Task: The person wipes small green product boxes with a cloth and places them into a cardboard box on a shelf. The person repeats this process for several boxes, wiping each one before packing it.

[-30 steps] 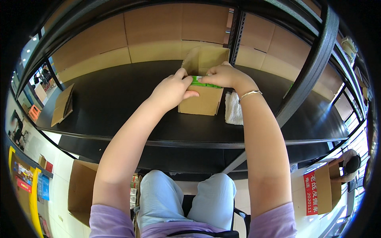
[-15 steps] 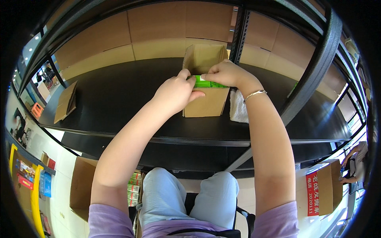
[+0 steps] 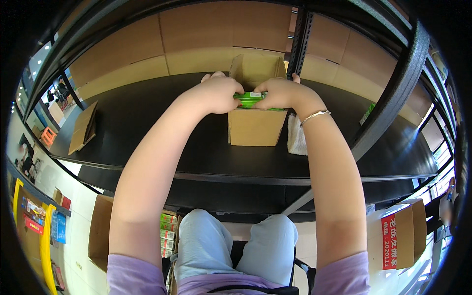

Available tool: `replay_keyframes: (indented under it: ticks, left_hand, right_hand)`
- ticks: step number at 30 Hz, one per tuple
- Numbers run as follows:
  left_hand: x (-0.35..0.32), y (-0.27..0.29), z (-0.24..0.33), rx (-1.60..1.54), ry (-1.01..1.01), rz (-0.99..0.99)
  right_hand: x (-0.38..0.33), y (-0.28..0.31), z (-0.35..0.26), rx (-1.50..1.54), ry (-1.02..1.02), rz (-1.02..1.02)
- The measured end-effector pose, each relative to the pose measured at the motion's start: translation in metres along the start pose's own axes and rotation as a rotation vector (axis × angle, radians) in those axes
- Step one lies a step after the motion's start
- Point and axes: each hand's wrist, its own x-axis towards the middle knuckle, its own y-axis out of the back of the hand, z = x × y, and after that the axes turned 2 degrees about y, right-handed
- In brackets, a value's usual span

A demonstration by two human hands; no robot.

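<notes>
A small open cardboard box (image 3: pixel 254 126) stands on a black shelf (image 3: pixel 147 123), its back flap raised. Over its opening my left hand (image 3: pixel 216 92) and my right hand (image 3: pixel 280 93) both grip a green packet (image 3: pixel 248 100) by its ends. The packet lies level, at the box's top edge. Most of the packet is hidden by my fingers. A thin bracelet (image 3: pixel 314 116) circles my right wrist.
A white cloth (image 3: pixel 296 140) lies right of the box. A flattened cardboard piece (image 3: pixel 83 128) rests at the shelf's left. A black upright post (image 3: pixel 388 103) stands at right. Cardboard boxes (image 3: pixel 101 231) sit on the floor below, another (image 3: pixel 403 236) at right.
Both hands with the green packet have stayed over the box's opening; the view has shifted so the box sits slightly nearer the centre.
</notes>
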Motion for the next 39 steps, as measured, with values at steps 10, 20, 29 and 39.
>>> replay_keyframes:
  ticks: [10, 20, 29, 39]
  left_hand:
    - [0.011, 0.014, -0.010, -0.142, -0.046, -0.209]
    - [-0.027, 0.024, -0.018, -0.265, -0.125, -0.258]
    - [-0.039, 0.020, -0.022, -0.316, -0.147, -0.251]
    - [-0.040, 0.024, -0.009, -0.015, -0.134, -0.157]
  right_hand:
    - [-0.007, 0.012, -0.001, 0.033, 0.050, -0.138]
    - [-0.020, 0.003, -0.019, 0.028, 0.195, -0.078]
    - [-0.030, 0.011, -0.025, 0.045, 0.260, -0.139]
    - [-0.018, 0.022, -0.005, 0.062, 0.317, -0.253]
